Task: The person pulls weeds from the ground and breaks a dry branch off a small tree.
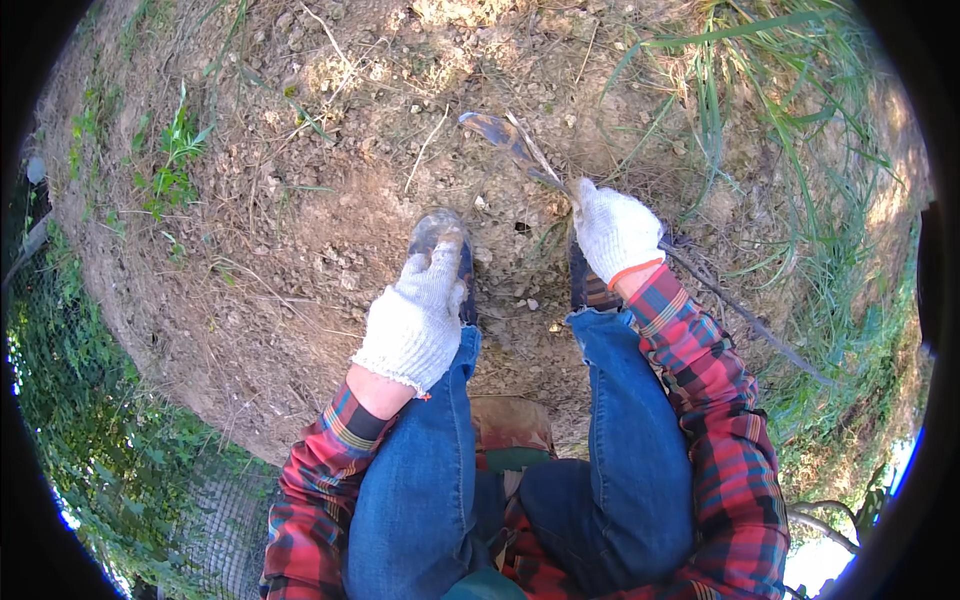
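My right hand (616, 229), in a white knit glove, grips a hand tool with a narrow, mud-smeared metal blade (501, 135). The blade points up and left, just over the bare soil. A thin dark stick (750, 319) runs from behind this hand towards the lower right; whether it joins the tool I cannot tell. My left hand (416, 319), gloved too, is over the left shoe (436, 225). Its fingertips are brown with soil and overlap the toe of the shoe. Whether anything is between those fingers is hidden.
Dry, crumbly soil (315, 232) with straw spreads ahead of my feet. Long grass (787, 150) grows at the right, and a small leafy weed (171, 161) at the left. Wire mesh (225, 525) and foliage border the lower left. A brown panel (511, 421) shows between my legs.
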`<state>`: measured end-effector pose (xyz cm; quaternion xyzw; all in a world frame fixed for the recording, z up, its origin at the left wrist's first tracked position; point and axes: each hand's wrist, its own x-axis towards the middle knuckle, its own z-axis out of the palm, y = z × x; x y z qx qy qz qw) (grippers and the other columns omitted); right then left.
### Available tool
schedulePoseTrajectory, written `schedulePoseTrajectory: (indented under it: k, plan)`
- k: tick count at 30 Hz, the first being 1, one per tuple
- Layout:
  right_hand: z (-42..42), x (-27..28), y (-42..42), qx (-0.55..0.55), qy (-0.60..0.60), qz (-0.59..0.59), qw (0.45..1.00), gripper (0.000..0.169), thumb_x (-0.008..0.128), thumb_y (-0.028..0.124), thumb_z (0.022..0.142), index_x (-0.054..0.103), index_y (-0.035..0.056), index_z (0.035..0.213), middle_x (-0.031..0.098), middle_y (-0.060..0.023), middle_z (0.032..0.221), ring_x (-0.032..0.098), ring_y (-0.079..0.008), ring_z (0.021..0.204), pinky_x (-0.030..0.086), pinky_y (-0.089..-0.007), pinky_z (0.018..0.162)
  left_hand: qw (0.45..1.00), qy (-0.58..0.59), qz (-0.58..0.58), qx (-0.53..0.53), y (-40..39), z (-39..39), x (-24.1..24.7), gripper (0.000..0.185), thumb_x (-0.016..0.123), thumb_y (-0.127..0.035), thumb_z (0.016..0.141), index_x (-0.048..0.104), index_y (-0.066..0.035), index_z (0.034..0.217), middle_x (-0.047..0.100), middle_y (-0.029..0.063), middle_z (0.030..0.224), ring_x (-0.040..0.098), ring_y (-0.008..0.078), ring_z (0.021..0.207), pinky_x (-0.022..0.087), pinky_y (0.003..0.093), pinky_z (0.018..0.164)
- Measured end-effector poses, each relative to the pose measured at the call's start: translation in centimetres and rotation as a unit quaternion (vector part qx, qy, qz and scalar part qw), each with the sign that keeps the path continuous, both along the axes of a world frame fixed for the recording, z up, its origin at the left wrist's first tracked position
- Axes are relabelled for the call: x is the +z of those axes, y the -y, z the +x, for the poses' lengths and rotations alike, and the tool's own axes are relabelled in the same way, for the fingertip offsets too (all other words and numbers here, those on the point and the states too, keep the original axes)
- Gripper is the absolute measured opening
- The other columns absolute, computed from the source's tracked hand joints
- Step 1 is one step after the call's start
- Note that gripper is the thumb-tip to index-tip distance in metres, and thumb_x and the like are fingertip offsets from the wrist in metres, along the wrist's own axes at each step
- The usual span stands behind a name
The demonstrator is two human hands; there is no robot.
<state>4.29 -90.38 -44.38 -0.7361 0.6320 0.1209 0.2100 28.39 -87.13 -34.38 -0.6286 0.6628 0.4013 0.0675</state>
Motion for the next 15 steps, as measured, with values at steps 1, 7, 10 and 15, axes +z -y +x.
schedulePoseTrajectory:
  k: [1, 7, 10, 15]
  plan:
    - [0.1, 0.0, -0.2, -0.003, 0.005, -0.006, 1.000, 0.012, 0.053, 0.023, 0.087, 0.059, 0.0131, 0.090, 0.062, -0.0113, 0.064, 0.063, -0.0313, 0.055, 0.047, -0.0444, 0.046, 1.000, 0.006, 0.013, 0.000, 0.3, -0.2, 0.4, 0.053, 0.052, -0.016, 0.087, 0.039, -0.013, 0.138, 0.057, 0.0253, 0.111, 0.063, 0.0421, 0.081, 0.053, 0.0475, 0.066]
    - [0.1, -1.1, -0.6, -0.011, 0.067, -0.034, 0.997, 0.010, 0.052, 0.019, 0.087, 0.057, 0.0134, 0.093, 0.062, -0.0116, 0.065, 0.063, -0.0311, 0.054, 0.046, -0.0443, 0.043, 0.999, 0.021, 0.025, -0.005, 0.6, -0.7, 0.9, 0.052, 0.052, -0.015, 0.087, 0.040, -0.013, 0.137, 0.055, 0.0254, 0.115, 0.063, 0.0422, 0.080, 0.053, 0.0471, 0.065]
    - [1.8, -0.9, 0.7, -0.017, 0.024, 0.008, 1.000, 0.008, 0.054, 0.017, 0.084, 0.055, 0.0124, 0.091, 0.062, -0.0120, 0.065, 0.065, -0.0314, 0.058, 0.048, -0.0448, 0.045, 0.999, 0.029, 0.042, -0.003, 0.6, -0.9, 0.9, 0.054, 0.052, -0.013, 0.087, 0.038, -0.013, 0.139, 0.055, 0.0251, 0.115, 0.063, 0.0421, 0.080, 0.053, 0.0474, 0.065]
    - [0.8, -0.7, 0.7, -0.027, 0.038, 0.002, 0.999, 0.008, 0.054, 0.020, 0.085, 0.054, 0.0129, 0.090, 0.062, -0.0117, 0.063, 0.064, -0.0312, 0.054, 0.047, -0.0448, 0.043, 0.997, 0.010, 0.065, 0.037, 1.0, -0.9, 0.9, 0.053, 0.053, -0.009, 0.087, 0.039, -0.009, 0.138, 0.058, 0.0241, 0.101, 0.059, 0.0432, 0.088, 0.051, 0.0453, 0.073]
